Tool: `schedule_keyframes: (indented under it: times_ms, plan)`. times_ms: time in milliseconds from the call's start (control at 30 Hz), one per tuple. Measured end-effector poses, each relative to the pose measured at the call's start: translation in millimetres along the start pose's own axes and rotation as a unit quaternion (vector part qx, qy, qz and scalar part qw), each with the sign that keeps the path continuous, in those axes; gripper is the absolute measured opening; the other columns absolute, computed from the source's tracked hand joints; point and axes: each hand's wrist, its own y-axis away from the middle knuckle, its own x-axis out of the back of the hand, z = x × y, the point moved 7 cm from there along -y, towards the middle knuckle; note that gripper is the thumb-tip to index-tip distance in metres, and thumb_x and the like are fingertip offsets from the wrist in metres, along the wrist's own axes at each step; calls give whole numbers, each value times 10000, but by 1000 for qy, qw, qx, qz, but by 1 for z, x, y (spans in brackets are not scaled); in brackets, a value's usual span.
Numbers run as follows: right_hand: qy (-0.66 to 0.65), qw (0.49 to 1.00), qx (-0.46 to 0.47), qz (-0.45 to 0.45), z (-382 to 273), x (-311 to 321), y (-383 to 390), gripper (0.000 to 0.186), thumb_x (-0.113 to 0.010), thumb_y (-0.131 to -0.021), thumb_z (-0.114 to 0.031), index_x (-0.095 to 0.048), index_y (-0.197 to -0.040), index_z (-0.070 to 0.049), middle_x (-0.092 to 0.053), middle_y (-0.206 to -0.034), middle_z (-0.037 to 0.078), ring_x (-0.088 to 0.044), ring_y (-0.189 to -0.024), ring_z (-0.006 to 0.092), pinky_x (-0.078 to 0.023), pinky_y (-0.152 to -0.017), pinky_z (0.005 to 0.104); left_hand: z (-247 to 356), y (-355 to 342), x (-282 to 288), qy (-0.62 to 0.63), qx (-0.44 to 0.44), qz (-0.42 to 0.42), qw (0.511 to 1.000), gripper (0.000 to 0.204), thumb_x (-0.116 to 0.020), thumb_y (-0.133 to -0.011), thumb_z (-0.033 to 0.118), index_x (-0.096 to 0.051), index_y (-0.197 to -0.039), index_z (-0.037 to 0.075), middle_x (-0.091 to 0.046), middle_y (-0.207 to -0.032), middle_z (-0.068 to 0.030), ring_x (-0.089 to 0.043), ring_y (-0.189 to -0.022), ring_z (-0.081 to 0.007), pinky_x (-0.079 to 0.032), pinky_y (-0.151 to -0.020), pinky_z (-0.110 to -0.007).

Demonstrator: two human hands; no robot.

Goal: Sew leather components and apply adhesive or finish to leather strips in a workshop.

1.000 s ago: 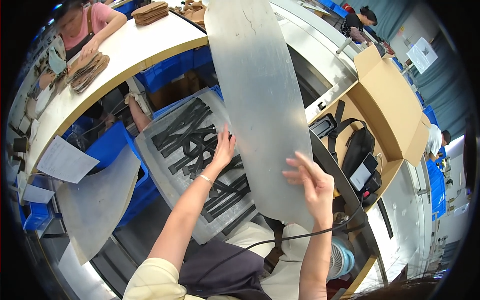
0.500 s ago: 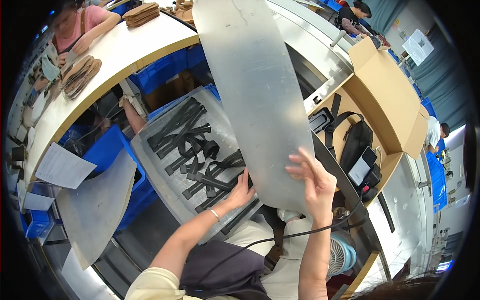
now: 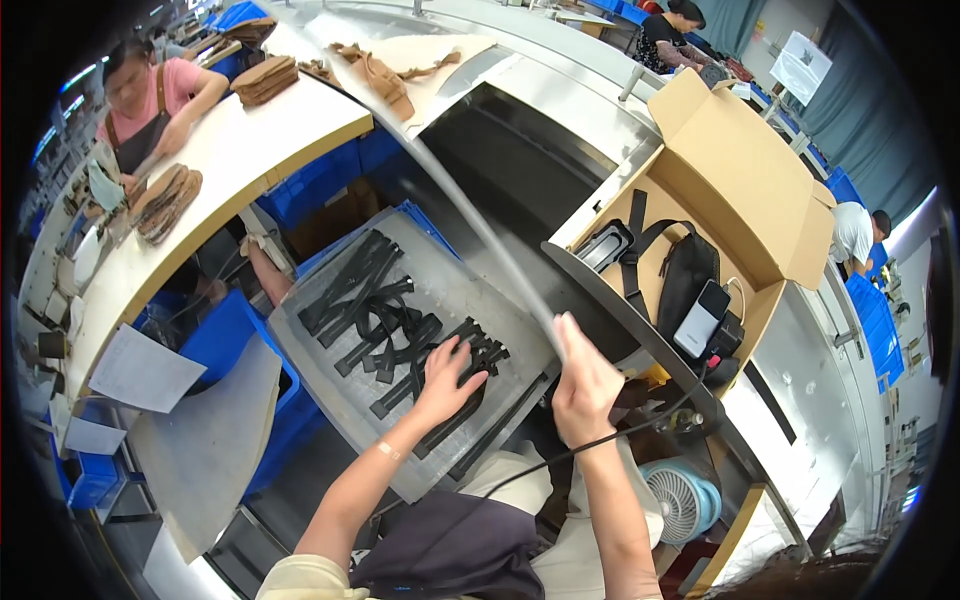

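My right hand (image 3: 584,388) is closed on the near end of a long, translucent grey plastic sheet (image 3: 472,217). The sheet is turned nearly edge-on and slants away to the far left, slightly blurred. Below and left of it, several black straps (image 3: 352,288) with thick ends lie in loose bundles on a pale, clear-lined tray (image 3: 440,262). My left hand (image 3: 446,388) rests over the nearer bundle, its fingers spread and touching the straps. Whether any strap is pinched beneath the palm is hidden.
An open cardboard box (image 3: 735,215) at the right holds a black bag, a phone and a power bank; a black cable runs from it across my right forearm. A blue fan (image 3: 680,500) stands near my lap. Across the white table (image 3: 290,125), a person handles brown pieces.
The plastic sheet has swung from facing me broadly to nearly edge-on, its far end tipping left. My right hand has closed on its edge. My left hand has shifted left over the straps.
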Motion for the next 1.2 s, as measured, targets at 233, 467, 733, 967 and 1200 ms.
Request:
schedule_keyframes:
  times_ms: [233, 467, 733, 967, 1200]
  plan:
    - [31, 981, 135, -135, -56, -33, 94, 390, -620, -749, -93, -606, -1137, -132, -603, -1138, 109, -599, -1003, 299, -520, -766, 341, 98, 62, 165, 657, -80, 30, 749, 782, -524, -913, 200, 43, -1444, 105, -282, -1394, -276, -380, -1258, -375, -407, -970, -483]
    - [-15, 960, 199, -194, -105, -36, 104, 453, -619, -775, -101, -546, -1216, -180, -533, -1241, 135, -521, -1129, 337, -434, -925, 453, 98, 151, 217, 456, 132, 170, 864, 704, -458, -945, 174, 32, -1449, 220, -457, -1249, -293, -585, -1037, -340, -555, -725, -384]
    - [-70, 944, 192, -259, -109, -26, 167, 560, -578, -747, -39, -452, -1285, -128, -362, -1357, 208, -332, -1284, 368, -219, -1021, 629, -14, 396, 232, 416, 237, 542, 691, 649, -440, -947, 117, -17, -1429, 220, -339, -1345, -280, -526, -1105, -390, -533, -810, -437]
    - [-50, 935, 34, -348, -59, -46, 212, 579, -562, -752, 5, -394, -1305, -17, -325, -1355, 251, -294, -1288, 407, -176, -1069, 568, -202, 539, 265, 439, 331, 642, 535, 715, -278, -876, -93, 35, -1430, 233, -306, -1330, -310, -493, -1129, -425, -547, -817, -472]
    - [-51, 927, -77, -365, -35, -52, 221, 641, -571, -773, -26, -299, -1354, -1, -300, -1354, 269, -285, -1273, 429, -210, -1066, 527, -259, 519, 283, 422, 374, 577, 590, 665, -303, -876, -68, -17, -1428, 166, -325, -1306, -303, -516, -1084, -446, -566, -777, -477]
